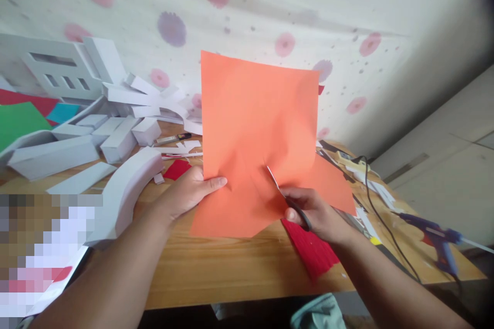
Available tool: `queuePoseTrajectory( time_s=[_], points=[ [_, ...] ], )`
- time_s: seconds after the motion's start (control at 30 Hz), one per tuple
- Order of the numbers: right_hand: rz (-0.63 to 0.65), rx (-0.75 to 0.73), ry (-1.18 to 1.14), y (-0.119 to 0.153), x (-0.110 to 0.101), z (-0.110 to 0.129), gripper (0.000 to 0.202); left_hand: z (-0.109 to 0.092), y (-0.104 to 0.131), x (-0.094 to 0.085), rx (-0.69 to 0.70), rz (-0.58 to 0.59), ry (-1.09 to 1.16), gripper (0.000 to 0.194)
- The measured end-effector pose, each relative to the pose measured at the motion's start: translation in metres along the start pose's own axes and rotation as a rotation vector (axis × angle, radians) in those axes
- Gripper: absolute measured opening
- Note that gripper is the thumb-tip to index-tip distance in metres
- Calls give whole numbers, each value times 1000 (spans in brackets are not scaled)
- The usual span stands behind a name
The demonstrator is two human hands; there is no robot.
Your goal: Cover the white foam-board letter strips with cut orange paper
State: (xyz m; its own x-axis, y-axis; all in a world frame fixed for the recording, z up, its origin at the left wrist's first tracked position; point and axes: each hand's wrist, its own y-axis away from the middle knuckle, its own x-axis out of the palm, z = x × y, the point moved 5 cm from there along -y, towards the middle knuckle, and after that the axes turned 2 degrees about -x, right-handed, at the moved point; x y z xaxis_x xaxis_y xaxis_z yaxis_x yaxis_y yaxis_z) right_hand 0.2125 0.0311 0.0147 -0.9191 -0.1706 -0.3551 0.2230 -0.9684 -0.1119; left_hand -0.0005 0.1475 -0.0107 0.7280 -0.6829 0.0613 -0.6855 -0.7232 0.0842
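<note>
My left hand (189, 193) pinches the lower left edge of a large orange paper sheet (258, 123) and holds it upright above the wooden table (231, 262). My right hand (312, 213) grips a pair of scissors (283, 195) by the dark handles. The blades point up and left into the sheet's lower middle. Part of the orange sheet hangs down to the right, behind my right hand. A red crinkled paper piece (312, 249) lies on the table under my right wrist.
White foam board shapes (96, 139) pile up at the left, with green paper (17, 121) beyond. A utility knife (173, 139) lies behind the sheet. A blue glue gun (440, 239) and black cable (376, 211) sit at the right edge. Floral wall behind.
</note>
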Motion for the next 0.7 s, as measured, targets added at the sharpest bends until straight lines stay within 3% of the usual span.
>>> queuePoseTrajectory(
  time_s=[0.7],
  points=[
    [-39,23,-36,2,6,-9,45,1,-3,-5,39,-12,-46,39]
  ],
)
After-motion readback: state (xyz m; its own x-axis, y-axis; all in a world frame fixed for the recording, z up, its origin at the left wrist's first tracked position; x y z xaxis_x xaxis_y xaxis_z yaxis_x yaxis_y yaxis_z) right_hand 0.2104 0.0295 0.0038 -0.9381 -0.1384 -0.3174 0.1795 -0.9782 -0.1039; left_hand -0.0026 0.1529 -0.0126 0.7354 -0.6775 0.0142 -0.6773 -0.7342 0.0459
